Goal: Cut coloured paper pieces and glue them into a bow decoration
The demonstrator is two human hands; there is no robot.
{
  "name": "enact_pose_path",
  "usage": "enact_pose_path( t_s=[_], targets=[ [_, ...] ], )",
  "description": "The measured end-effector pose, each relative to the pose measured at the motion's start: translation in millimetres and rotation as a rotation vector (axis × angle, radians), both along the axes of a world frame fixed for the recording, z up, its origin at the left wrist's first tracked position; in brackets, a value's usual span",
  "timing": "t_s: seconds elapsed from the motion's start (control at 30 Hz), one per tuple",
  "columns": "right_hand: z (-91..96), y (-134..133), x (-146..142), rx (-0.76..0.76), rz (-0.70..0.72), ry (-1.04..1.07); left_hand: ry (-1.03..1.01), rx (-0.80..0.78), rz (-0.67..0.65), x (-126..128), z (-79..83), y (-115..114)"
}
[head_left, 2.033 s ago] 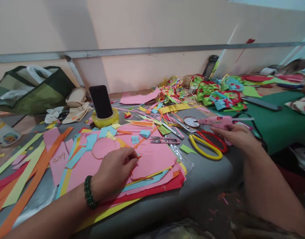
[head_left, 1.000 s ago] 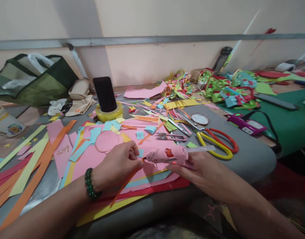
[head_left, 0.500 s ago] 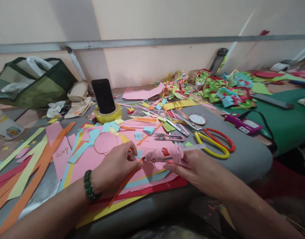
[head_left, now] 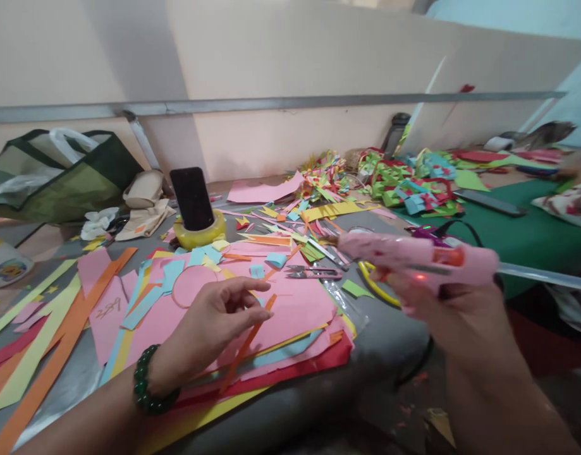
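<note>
My left hand (head_left: 219, 316), with a green bead bracelet (head_left: 150, 382) at the wrist, holds a narrow orange paper strip (head_left: 245, 347) by the thumb. Its index finger is lifted off the strip. The strip slants above a pink sheet (head_left: 299, 303) lying on a stack of coloured paper. In my right hand (head_left: 442, 309) is a pink glue gun (head_left: 394, 253), nozzle towards the left and a red light lit. A clear glue stick (head_left: 541, 275) juts from its back. Behind the gun, scissors with yellow and red handles are mostly hidden; the yellow handle (head_left: 378, 287) shows.
Thread snips (head_left: 313, 272) and paper scraps lie beyond the hands. A phone (head_left: 192, 198) leans in a yellow tape roll (head_left: 200, 234). Long paper strips (head_left: 72, 341) cover the left side. A green bag (head_left: 62, 183) stands behind. Another person's patterned sleeve (head_left: 568, 205) shows at far right.
My right hand has drawn the glue gun away from the orange strip, up and to the right. My left index finger has opened away from the thumb. The view has tilted slightly upward.
</note>
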State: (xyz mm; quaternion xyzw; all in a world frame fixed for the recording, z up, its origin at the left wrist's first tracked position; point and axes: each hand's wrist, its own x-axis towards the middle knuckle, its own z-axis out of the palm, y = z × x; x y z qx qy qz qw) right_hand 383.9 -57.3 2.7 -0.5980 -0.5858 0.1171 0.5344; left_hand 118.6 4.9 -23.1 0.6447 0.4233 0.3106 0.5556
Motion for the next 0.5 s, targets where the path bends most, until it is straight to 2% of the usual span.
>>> enact_pose_path(
  t_s=[0.07,0.1,0.13,0.2,0.3,0.43,0.5],
  targets=[
    [0.6,5.8,27.0,0.073,-0.248,0.009,-0.113,-0.079,0.02,-0.7,1.4,0.1],
    [0.8,10.2,42.3,0.049,-0.376,-0.012,-0.155,-0.107,0.024,-1.3,1.1,0.6],
    [0.7,15.1,57.7,-0.025,-0.478,-0.051,-0.19,-0.125,0.031,-2.0,0.3,1.5],
    [-1.3,25.4,85.9,-0.227,-0.579,-0.151,-0.257,-0.141,0.052,-3.1,-1.4,3.7],
    [-12.2,39.3,113.0,-0.405,-0.557,-0.226,-0.349,-0.181,0.113,-2.8,-1.5,6.3],
    [-32.5,54.2,124.5,-0.511,-0.439,-0.284,-0.405,-0.261,0.189,0.4,1.0,7.3],
    [-36.8,60.0,128.5,-0.549,-0.412,-0.324,-0.415,-0.298,0.214,1.5,1.5,7.6]
  ],
)
